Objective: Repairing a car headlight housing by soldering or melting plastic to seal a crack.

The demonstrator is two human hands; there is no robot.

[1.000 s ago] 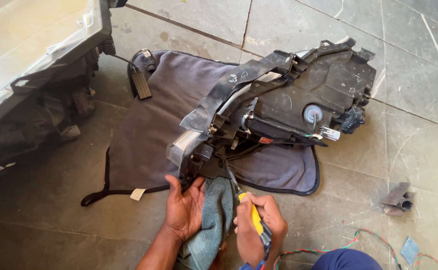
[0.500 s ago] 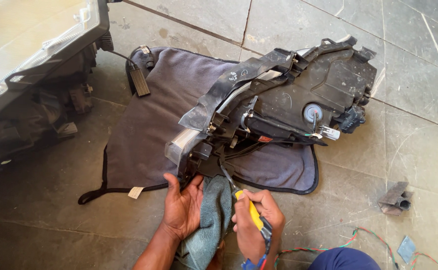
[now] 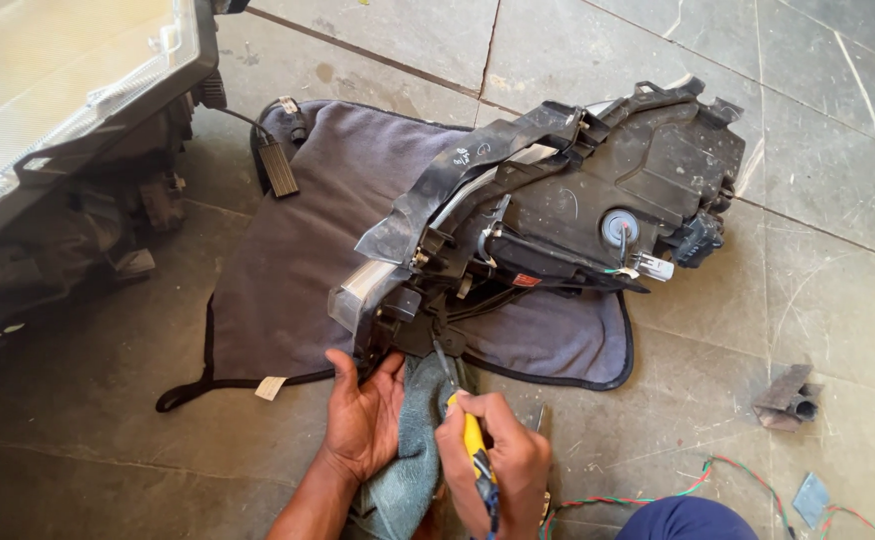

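Observation:
A black car headlight housing (image 3: 598, 200) lies back side up on a grey cloth mat (image 3: 298, 260) on the tiled floor. My left hand (image 3: 363, 415) presses against the housing's near lower corner, fingers spread on it. My right hand (image 3: 498, 465) grips a yellow-handled screwdriver (image 3: 473, 445), whose shaft points up into the bottom edge of the housing. A blue-grey rag (image 3: 413, 450) lies between my two hands, partly under them.
A second headlight with a clear lens (image 3: 58, 110) stands at the upper left. A small black module on a cable (image 3: 278, 165) rests on the mat. Red and green wires (image 3: 658, 490), a dark plastic fragment (image 3: 788, 400) and a pale scrap (image 3: 813, 498) lie at lower right.
The hands have hardly moved; the view has shifted slightly. The screwdriver tip stays at the housing's bottom edge, and the left hand remains on the corner.

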